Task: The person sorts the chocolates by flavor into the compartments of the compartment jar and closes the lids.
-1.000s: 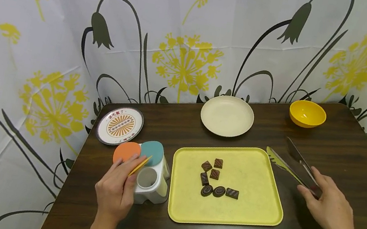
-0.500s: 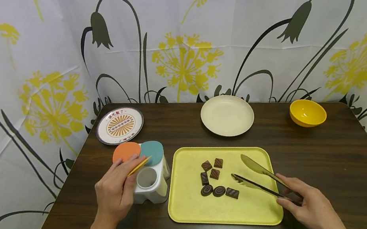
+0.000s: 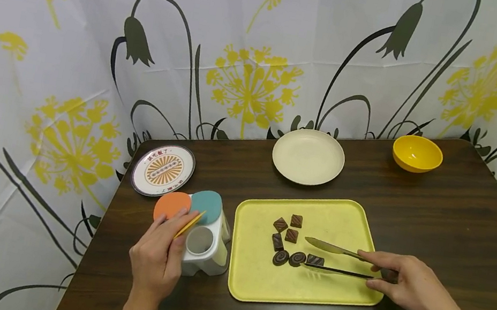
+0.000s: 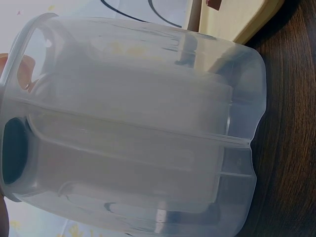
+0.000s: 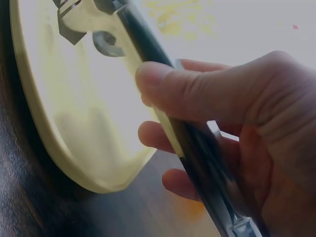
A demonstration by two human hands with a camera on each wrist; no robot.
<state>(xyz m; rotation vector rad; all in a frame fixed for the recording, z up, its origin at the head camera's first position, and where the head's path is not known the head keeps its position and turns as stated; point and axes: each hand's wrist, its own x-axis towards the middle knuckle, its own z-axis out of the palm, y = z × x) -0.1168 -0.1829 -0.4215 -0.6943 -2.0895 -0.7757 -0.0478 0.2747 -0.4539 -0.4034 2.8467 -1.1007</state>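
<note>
Along the far side, the dark wooden table (image 3: pixel 476 223) is backed by a flower-printed cloth (image 3: pixel 80 14). At the far left, a patterned plate (image 3: pixel 163 170) is set close to the table's edge. On the near side of it, a thin yellow flap (image 3: pixel 189 225), seen edge-on, is pinched between the thumb and fingers of the left hand (image 3: pixel 156 257). The flap is held over a translucent container (image 3: pixel 208 263), whose far compartments are covered by an orange lid (image 3: pixel 172 203) and a teal lid (image 3: pixel 207 206); a round compartment (image 3: pixel 199 240) at the near right is left uncovered. Just right of the container, a yellow tray (image 3: pixel 257 284) is placed, and on it seven chocolates (image 3: pixel 291 236) are grouped: three striped squares and a rectangle towards the left, two round ones and another rectangle along the near side. Beyond the tray, a cream plate (image 3: pixel 308 156) is seen. Over the tray's right half, tongs (image 3: pixel 333 248) are gripped by the right hand (image 3: pixel 415 287), their arms spread apart; the near tip is brought beside the right-hand rectangle, though whether it is touched cannot be told. At the far right, a yellow bowl (image 3: pixel 417 154) is stood.
</note>
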